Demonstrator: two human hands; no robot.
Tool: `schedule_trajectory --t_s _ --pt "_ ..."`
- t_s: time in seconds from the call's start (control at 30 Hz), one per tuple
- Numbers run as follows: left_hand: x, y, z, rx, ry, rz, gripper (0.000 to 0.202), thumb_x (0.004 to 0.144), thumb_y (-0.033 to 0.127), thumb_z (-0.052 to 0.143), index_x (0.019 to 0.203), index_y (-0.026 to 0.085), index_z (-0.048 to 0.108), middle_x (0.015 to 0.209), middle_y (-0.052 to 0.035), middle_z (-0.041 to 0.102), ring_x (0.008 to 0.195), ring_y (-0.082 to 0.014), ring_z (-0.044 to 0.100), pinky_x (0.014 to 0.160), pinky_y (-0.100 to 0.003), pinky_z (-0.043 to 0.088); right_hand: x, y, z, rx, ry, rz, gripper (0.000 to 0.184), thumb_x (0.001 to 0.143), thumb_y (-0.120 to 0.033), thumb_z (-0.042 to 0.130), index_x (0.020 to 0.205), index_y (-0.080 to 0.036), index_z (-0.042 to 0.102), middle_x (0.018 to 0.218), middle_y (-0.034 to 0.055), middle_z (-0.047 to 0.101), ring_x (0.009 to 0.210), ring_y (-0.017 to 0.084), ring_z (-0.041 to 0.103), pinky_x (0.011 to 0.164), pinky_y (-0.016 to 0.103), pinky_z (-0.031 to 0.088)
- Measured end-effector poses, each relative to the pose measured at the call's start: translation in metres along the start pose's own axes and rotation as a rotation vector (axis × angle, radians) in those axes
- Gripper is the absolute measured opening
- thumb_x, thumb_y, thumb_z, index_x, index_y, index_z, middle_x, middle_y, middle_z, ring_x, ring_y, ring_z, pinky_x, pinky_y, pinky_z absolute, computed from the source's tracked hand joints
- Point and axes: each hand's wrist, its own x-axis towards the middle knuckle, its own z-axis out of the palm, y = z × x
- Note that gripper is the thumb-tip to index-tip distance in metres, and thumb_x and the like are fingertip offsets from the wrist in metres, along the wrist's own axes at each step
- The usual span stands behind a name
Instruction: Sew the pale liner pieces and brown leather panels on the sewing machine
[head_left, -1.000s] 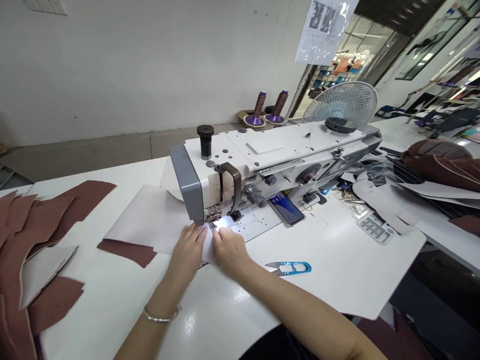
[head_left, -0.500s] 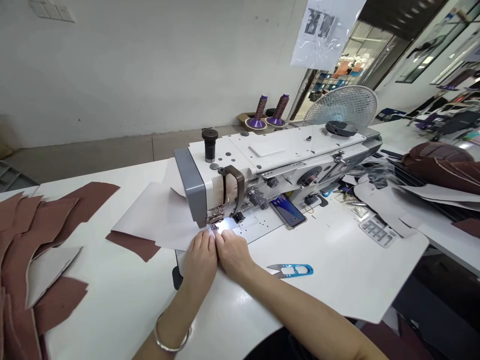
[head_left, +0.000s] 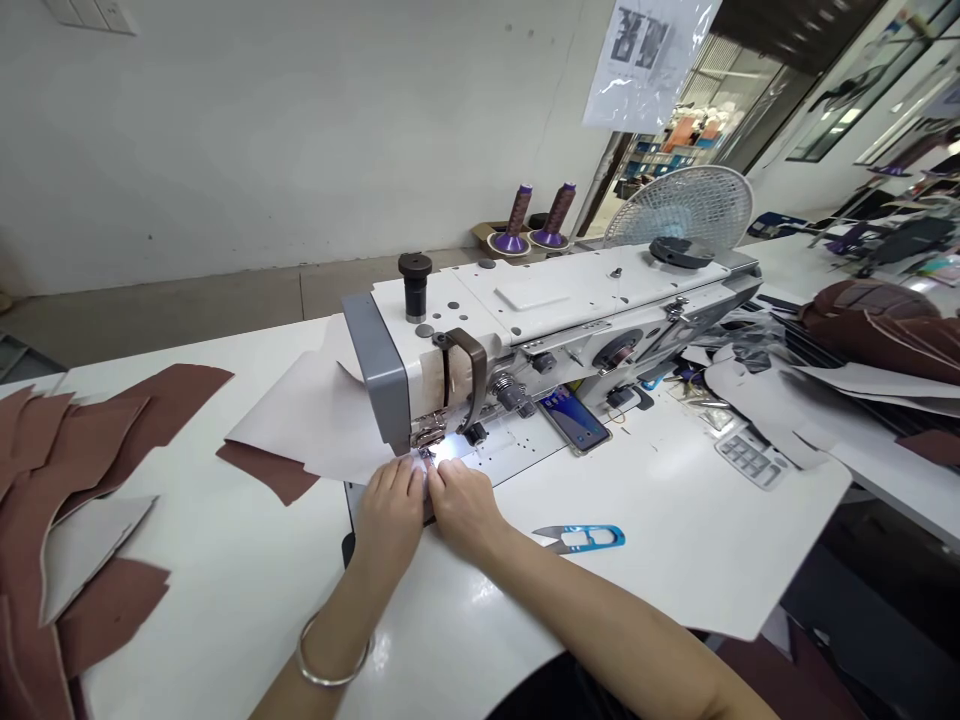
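Observation:
A white sewing machine (head_left: pixel 525 310) stands on the table, its lamp lighting the presser foot (head_left: pixel 427 453). Just in front of the foot, my left hand (head_left: pixel 391 510) and my right hand (head_left: pixel 466 510) are side by side, thumbs nearly touching. Both have their fingers bent and pressed together on a brown leather piece (head_left: pixel 274 474) with a whitish backing (head_left: pixel 304 415). That piece spreads out left of the machine head, part of it folded over; its edge under my fingers is mostly covered. Blue-handled thread snips (head_left: pixel 592 538) lie right of my right hand.
Brown leather pieces (head_left: pixel 82 450) are piled at the left. A phone (head_left: pixel 574 418) rests under the machine arm. Thread cones (head_left: pixel 517 220) and a fan (head_left: pixel 682 208) are behind it. At the right are a calculator (head_left: pixel 748 458) and more brown material (head_left: pixel 877 310).
The leather piece has shifted slightly away from me, past the foot. My left hand has slid a little left, widening the gap between my hands. The camera view has moved slightly.

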Motion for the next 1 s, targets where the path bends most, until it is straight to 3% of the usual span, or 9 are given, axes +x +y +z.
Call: schedule_trajectory --t_s 0.17,0.53,0.73,1.0 --pt "-0.003 0.002 0.001 -0.025 0.037 0.005 0.027 0.085 0.007 0.04 0.101 0.009 0.062 0.105 -0.0141 0.065 0.102 -0.0246 0.057 0.089 -0.04 0.049 0.002 0.002 -0.003 0.013 0.009 -0.02 0.016 0.086 -0.01 0.043 0.095 -0.015 0.054 0.088 0.0084 0.057 0.08 0.019 0.049 0.055 0.029 0.032" --pt "0.004 -0.013 0.005 -0.108 -0.086 -0.018 0.038 0.082 0.007 0.034 0.109 0.009 0.061 0.109 -0.0156 0.064 0.106 -0.0255 0.057 0.095 -0.044 0.045 0.005 0.002 0.005 -0.001 0.016 -0.008 0.014 0.086 -0.009 0.044 0.091 -0.016 0.053 0.087 0.0082 0.057 0.08 0.018 0.049 0.054 0.027 0.031" --pt "0.007 -0.013 0.005 -0.031 -0.081 -0.029 0.037 0.082 0.005 0.035 0.107 0.008 0.062 0.103 -0.0141 0.066 0.102 -0.0263 0.057 0.09 -0.041 0.047 0.006 0.002 0.006 0.005 0.007 0.015 0.015 0.086 -0.009 0.043 0.093 -0.017 0.054 0.088 0.0078 0.057 0.081 0.019 0.048 0.054 0.027 0.031" --pt "0.009 -0.016 0.004 -0.113 -0.068 -0.065 0.036 0.082 0.008 0.038 0.109 0.012 0.062 0.105 -0.0141 0.063 0.106 -0.0267 0.053 0.092 -0.043 0.045 0.005 0.0 0.007 0.017 0.021 0.032 0.014 0.087 -0.01 0.042 0.093 -0.017 0.053 0.086 0.0072 0.056 0.079 0.018 0.048 0.054 0.027 0.03"
